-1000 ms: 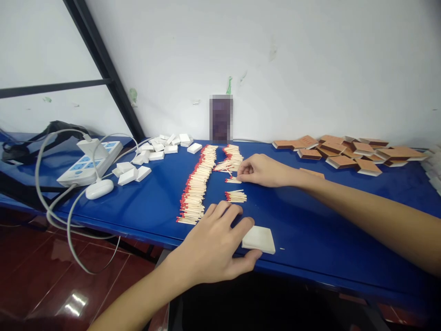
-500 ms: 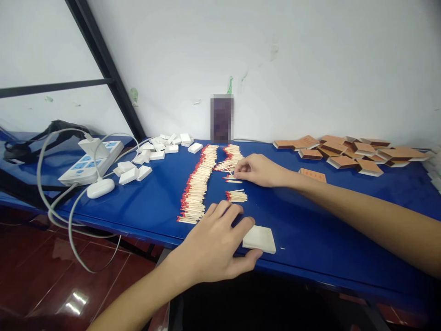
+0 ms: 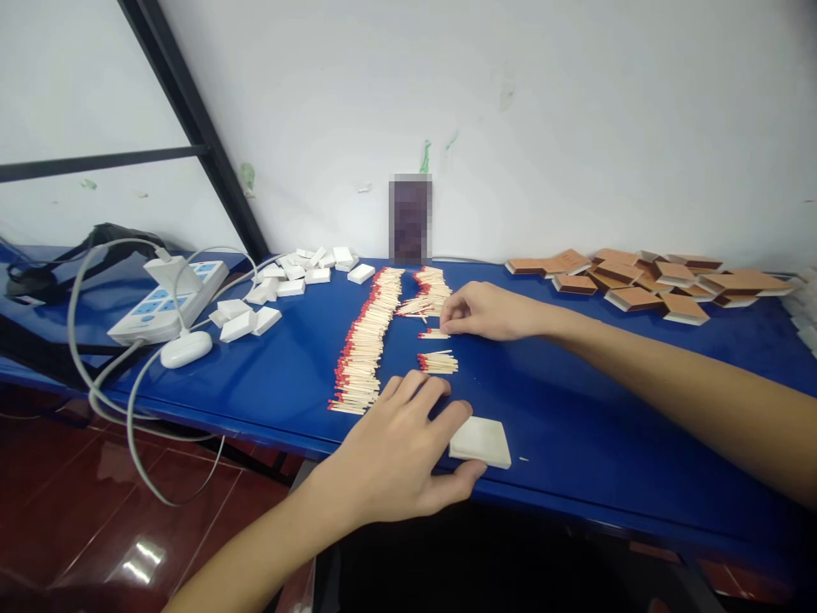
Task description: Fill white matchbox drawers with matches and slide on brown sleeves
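Note:
My left hand point(image 3: 399, 455) lies flat on the blue table point(image 3: 574, 409) near its front edge, fingers spread, thumb touching a white matchbox tray point(image 3: 481, 442). My right hand point(image 3: 488, 311) reaches to the middle of the table with its fingertips pinched on a few matchsticks point(image 3: 434, 334) beside a short row of matches point(image 3: 429, 294). A small bundle of matches point(image 3: 437, 363) lies between my two hands. A long row of red-tipped matches point(image 3: 365, 340) runs to the left of them.
White inner trays point(image 3: 290, 277) lie scattered at the back left by a power strip point(image 3: 167, 300) with grey cables and a white mouse-like object point(image 3: 185, 348). Orange matchbox sleeves point(image 3: 644, 281) are piled at the back right. A dark blurred object point(image 3: 409, 220) leans on the wall.
My right hand shifted slightly back and forth by the short row, fingers working at a few loose matches. My left hand stayed where it was.

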A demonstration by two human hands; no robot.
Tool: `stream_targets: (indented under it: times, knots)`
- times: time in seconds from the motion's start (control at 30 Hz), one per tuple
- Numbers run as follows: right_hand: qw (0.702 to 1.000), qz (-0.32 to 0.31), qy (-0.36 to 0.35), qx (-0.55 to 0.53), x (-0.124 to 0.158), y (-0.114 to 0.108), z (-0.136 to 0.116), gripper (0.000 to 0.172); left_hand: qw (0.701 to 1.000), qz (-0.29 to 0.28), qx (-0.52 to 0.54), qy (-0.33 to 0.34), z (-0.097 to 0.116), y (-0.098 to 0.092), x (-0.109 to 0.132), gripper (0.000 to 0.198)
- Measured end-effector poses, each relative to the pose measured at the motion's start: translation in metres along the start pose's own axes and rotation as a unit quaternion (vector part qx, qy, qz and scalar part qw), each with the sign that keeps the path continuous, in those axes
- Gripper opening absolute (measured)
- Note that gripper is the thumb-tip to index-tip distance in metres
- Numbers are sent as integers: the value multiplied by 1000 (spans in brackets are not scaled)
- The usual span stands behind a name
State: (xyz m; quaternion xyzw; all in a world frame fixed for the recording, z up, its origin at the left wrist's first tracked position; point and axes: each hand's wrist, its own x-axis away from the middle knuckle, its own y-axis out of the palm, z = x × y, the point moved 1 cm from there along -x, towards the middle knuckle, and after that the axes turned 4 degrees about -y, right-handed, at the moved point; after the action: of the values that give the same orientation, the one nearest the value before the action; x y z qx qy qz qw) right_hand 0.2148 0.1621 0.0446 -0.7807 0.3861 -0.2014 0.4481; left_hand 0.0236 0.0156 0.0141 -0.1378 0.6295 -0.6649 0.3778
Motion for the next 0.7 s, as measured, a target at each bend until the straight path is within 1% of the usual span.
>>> stream_targets:
  times: [0.07,0.2,0.3,0.47,0.53,0.7]
  knots:
    - [1000,-2,9,-8,-1,-1,3,15,1000,1,0,0,0,0,0,38]
    - [1000,16,10,-5,-6,2,5,17,1000,-3,3,-1,-1,0,1,39]
    - [1000,25,2,1,-8,5,1,19,1000,-8,3,-2,-1,0,0,39]
    - [999,36,2,-2,-7,8,-9,16,1000,-10,4,-3,0,0,0,39]
    - [999,32,-2,-9,-6,8,-10,15,1000,-12,5,-2,0,0,-1,38]
    - [1000,-2,-20,-19,-4,5,-7,15,1000,-7,4,0,-1,0,-1,38]
